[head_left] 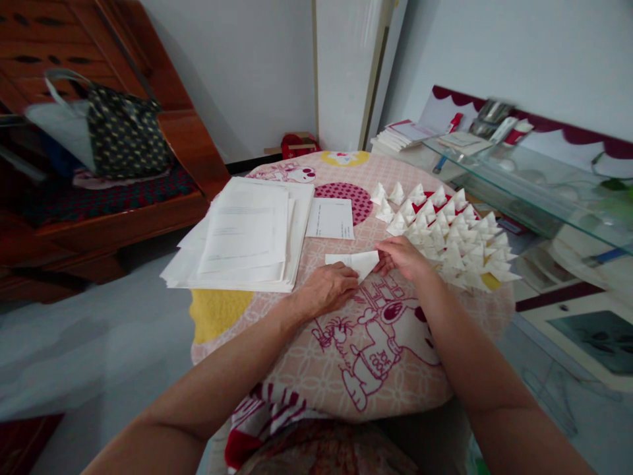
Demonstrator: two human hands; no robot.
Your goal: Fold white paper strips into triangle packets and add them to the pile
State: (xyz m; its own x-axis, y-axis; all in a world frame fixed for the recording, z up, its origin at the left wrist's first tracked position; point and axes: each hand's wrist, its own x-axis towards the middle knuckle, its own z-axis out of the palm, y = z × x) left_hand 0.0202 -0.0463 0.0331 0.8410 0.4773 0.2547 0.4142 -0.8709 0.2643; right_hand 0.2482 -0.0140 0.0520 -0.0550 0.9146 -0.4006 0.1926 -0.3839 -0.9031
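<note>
A partly folded sheet of white paper (pixel 364 262) lies at the middle of the round table, between my two hands. My left hand (pixel 332 285) rests over its left part with the fingers curled down on it. At the paper's right corner, my right hand (pixel 401 257) pinches the edge between thumb and fingers. Just beyond the paper is a single printed sheet (pixel 330 219). Many small folded paper boats (pixel 445 227) stand in rows to the right of my right hand. A stack of loose white sheets (pixel 242 234) sits to the left.
A pink patterned cloth (pixel 316 356) covers the table. On the right stands a glass-topped cabinet (pixel 524 178) with papers and cups. A wooden bench (pixel 198 145) holding a dark patterned bag (pixel 126 128) is at the left.
</note>
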